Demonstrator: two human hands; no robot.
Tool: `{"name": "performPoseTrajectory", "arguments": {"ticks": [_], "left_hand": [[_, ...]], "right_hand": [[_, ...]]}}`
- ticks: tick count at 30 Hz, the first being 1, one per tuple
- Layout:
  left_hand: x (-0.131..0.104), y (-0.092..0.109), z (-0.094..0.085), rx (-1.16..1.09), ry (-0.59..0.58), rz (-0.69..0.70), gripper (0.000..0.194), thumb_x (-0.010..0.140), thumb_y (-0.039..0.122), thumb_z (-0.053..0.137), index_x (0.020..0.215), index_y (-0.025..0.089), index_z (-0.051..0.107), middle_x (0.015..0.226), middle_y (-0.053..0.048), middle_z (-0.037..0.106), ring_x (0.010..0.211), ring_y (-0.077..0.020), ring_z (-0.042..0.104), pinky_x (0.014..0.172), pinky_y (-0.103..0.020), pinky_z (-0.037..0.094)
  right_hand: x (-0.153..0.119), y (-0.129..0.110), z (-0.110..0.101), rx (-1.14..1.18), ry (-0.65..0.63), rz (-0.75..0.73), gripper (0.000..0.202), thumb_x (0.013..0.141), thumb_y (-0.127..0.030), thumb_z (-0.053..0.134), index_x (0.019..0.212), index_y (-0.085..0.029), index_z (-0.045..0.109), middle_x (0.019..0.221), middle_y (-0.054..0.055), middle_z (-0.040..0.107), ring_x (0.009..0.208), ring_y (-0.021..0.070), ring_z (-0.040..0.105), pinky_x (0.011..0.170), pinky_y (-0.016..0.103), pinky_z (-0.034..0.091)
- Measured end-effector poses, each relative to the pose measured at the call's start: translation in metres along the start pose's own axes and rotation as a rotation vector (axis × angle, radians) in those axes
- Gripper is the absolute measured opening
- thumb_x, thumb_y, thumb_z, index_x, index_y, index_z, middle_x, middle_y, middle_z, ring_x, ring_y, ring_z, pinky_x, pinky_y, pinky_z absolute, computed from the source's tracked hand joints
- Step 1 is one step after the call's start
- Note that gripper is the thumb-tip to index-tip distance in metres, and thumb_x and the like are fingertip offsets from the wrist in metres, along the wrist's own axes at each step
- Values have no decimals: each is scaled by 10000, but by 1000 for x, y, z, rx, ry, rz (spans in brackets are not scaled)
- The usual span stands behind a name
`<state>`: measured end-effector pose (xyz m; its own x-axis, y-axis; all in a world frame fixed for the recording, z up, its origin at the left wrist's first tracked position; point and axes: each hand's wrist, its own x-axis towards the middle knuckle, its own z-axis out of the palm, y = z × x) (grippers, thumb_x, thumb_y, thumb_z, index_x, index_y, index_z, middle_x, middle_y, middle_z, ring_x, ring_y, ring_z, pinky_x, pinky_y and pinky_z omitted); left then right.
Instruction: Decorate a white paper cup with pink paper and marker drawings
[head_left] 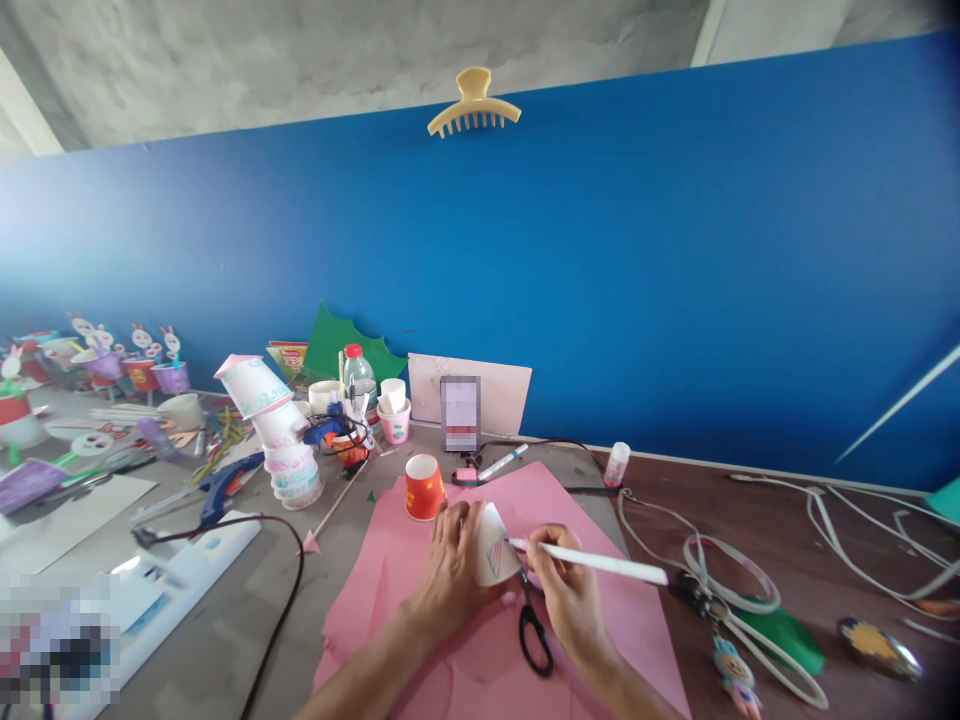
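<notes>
My left hand point(456, 560) is wrapped round a tilted white paper cup point(496, 548) that bears pink and teal strokes. Between the fingers of my right hand point(566, 590) is a white marker point(600, 562) with a pink end, its tip at the side of the cup. Both hands are over sheets of pink paper point(607, 640). Black-handled scissors point(534, 640) lie on the paper below my hands, their blades partly hidden. Just behind my left hand, a red paper cup point(424, 488) stands upright.
A leaning stack of decorated cups point(289, 450) stands to the left, near a blue-handled tool point(225, 490). Behind are a bottle point(360, 382), a propped phone point(460, 415) and another marker point(504, 462). A small white bottle point(616, 465) and looped white cables point(731, 575) are on the right.
</notes>
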<state>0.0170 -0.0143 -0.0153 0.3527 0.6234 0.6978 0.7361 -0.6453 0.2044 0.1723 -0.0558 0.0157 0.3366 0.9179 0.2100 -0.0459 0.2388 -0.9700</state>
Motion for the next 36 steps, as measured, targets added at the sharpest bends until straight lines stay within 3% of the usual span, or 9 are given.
{"name": "performPoseTrajectory", "arguments": {"ticks": [15, 29, 36], "left_hand": [[3, 5, -3, 1, -9, -22, 811, 737, 589, 679, 1349, 139, 395, 1109, -169, 547, 1038, -335, 575, 868, -508, 518], [3, 5, -2, 4, 14, -43, 841, 740, 690, 622, 1335, 136, 405, 1103, -165, 546, 1044, -340, 577, 855, -498, 519], [2, 3, -4, 38, -25, -48, 838, 742, 700, 605, 1342, 148, 413, 1115, -165, 557, 1025, -322, 584, 844, -473, 522]], "right_hand": [[1, -4, 0, -24, 3, -28, 347, 766, -532, 677, 688, -204, 600, 600, -21, 557, 537, 142, 522, 484, 241, 446], [-8, 3, -3, 76, -191, 54, 284, 778, -417, 689, 632, -222, 543, 565, -31, 528, 519, 130, 482, 480, 231, 434], [-4, -3, -1, 107, -77, 50, 330, 751, -476, 712, 634, -215, 547, 537, -48, 476, 482, 120, 452, 441, 224, 424]]}}
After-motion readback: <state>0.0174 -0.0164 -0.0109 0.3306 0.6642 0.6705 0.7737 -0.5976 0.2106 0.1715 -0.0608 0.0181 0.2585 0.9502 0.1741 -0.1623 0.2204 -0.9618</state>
